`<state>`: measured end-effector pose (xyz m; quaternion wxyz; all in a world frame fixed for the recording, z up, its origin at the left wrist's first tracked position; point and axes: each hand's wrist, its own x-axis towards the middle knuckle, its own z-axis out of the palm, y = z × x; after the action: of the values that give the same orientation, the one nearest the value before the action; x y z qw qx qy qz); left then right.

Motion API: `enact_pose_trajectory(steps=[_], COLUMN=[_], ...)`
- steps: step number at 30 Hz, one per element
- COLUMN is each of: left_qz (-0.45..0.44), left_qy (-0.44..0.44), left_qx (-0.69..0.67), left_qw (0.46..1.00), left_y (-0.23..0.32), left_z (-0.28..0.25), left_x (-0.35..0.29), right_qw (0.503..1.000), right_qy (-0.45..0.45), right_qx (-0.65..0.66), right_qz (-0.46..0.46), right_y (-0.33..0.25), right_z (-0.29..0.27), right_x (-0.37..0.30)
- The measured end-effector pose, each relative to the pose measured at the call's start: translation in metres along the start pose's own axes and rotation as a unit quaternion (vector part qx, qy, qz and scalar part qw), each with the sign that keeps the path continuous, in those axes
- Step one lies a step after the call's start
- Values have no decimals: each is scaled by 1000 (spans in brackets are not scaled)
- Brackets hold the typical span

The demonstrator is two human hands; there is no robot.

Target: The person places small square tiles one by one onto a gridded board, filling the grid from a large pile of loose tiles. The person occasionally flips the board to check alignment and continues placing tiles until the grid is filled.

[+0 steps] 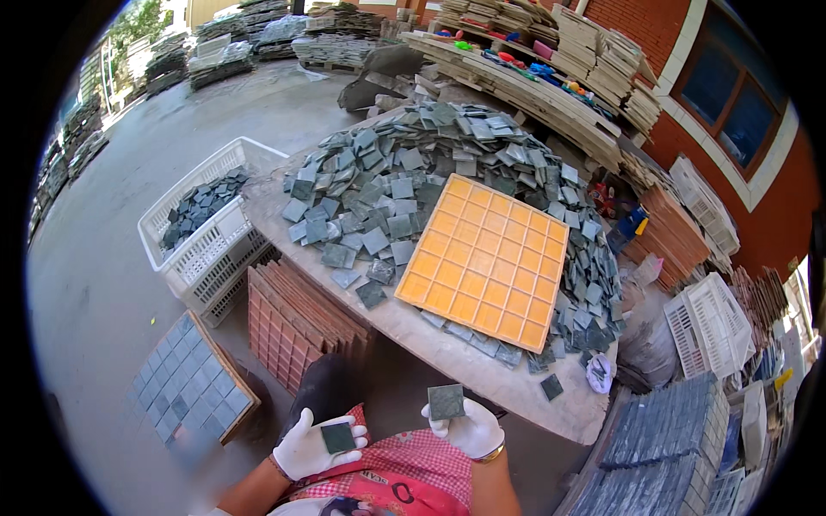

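Observation:
My left hand (311,447), in a white glove, holds a small dark grey square tile (337,438) flat on its palm. My right hand (469,427), gloved too, pinches a second grey square tile (446,402) upright between its fingers. Both hands hover over my lap, just short of the near edge of a stone table (482,370). On the table lies an empty orange grid mould (487,257), with a large heap of loose grey tiles (413,168) behind and beside it.
A white crate (206,258) holding grey tiles stands left of the table. Reddish grid moulds (297,318) lean against the table. A wooden tray of set tiles (191,381) lies on the floor at left. More crates (710,322) and stacked tile sheets (662,447) crowd the right.

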<state>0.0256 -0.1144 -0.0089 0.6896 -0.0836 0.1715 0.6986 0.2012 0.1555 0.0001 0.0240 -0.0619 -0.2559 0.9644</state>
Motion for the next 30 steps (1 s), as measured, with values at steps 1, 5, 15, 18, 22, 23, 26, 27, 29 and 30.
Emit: enact_pose_trajectory(steps=[1, 5, 15, 18, 22, 23, 26, 27, 29, 30], left_qz=[9, 72, -5, -13, -53, -47, -36, -38, -44, -49], left_qy=[-20, -32, -112, -132, -103, -105, -107, -96, -76, -82], left_qx=[-20, -81, -74, -33, -1, 3, 18, 12, 2, -12], left_qw=[1000, 994, 991, 991, 993, 993, 993, 995, 996, 995], left_y=[2, 7, 11, 12, 7, 9, 16, 15, 15, 16], left_z=[1, -9, -25, -27, -40, -38, -38, -41, -47, -50], left_x=[0, -4, -18, -18, -20, -22, -27, -29, -33, -34], right_qw=[999, 965, 656, 651, 656, 667, 735, 763, 854, 887], right_qy=[-8, 131, 114, 40, 27, 46, 116, 160, 219, 225], right_qx=[-25, -193, -743, -758, -743, -730, -655, -605, -451, -383], right_qz=[45, 119, -64, -23, 133, 142, 133, 160, 142, 122], right_y=[11, 65, 102, 98, 105, 107, 108, 104, 101, 100], right_z=[-3, 29, 86, 95, 86, 85, 77, 75, 63, 55], right_x=[9, 35, 78, 92, 95, 95, 95, 94, 88, 84])
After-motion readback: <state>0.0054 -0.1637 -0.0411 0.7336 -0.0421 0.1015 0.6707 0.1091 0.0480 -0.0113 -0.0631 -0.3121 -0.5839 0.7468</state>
